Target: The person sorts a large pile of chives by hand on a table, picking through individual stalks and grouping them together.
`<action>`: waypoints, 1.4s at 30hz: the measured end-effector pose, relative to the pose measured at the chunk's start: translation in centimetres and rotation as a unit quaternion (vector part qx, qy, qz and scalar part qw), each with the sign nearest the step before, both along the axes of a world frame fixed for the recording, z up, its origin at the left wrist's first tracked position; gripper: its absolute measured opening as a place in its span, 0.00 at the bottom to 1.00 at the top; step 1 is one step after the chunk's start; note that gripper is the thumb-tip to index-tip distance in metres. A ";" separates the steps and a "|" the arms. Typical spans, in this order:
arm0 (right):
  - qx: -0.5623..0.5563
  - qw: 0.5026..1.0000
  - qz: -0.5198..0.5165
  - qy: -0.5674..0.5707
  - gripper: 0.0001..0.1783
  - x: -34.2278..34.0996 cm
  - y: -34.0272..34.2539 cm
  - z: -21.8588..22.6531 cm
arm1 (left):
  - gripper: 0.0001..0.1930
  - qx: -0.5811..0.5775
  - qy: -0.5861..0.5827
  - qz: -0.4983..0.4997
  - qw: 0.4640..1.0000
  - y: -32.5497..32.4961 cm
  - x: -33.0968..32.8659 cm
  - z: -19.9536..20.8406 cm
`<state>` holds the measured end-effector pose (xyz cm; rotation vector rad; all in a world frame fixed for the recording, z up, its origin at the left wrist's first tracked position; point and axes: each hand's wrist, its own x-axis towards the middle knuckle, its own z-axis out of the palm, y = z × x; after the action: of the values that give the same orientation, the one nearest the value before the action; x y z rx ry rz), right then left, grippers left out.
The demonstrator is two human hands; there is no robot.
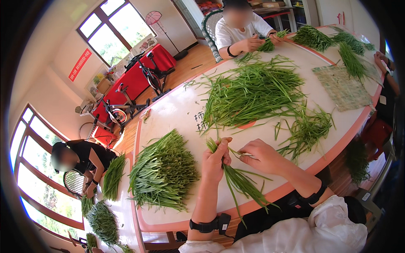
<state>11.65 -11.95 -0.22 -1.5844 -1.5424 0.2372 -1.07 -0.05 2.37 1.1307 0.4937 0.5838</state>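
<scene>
My left hand (216, 160) is closed round a small bunch of green chives (242, 183), whose long blades hang down to the right over the table's near edge. Close beside it, my right hand (263, 157) has its thumb and fingers pinched at a thin chive blade by the bunch. To the left lies a thick, neatly stacked pile of chives (164, 173). A larger loose heap of chives (253, 92) spreads beyond my hands, and a smaller scattered heap (308, 130) is at the right.
The white table (164, 122) has a pink border. Across it a person in white (240, 33) handles chives. Another person in black (90, 158) works at the left beside more bundles. A person's hand (382, 61) shows at far right, near a greenish mat (341, 86). Exercise bikes (120, 111) stand behind.
</scene>
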 end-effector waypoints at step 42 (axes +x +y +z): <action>0.305 0.944 -0.092 -0.085 0.07 -0.3 -8.1 4.8 | 0.16 0.252 0.361 -0.253 0.862 -10.3 -1.4 8.9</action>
<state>11.34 -20.05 4.59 -1.2518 -1.3988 -0.4570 -2.46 -10.34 11.32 1.9180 0.6620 -0.2265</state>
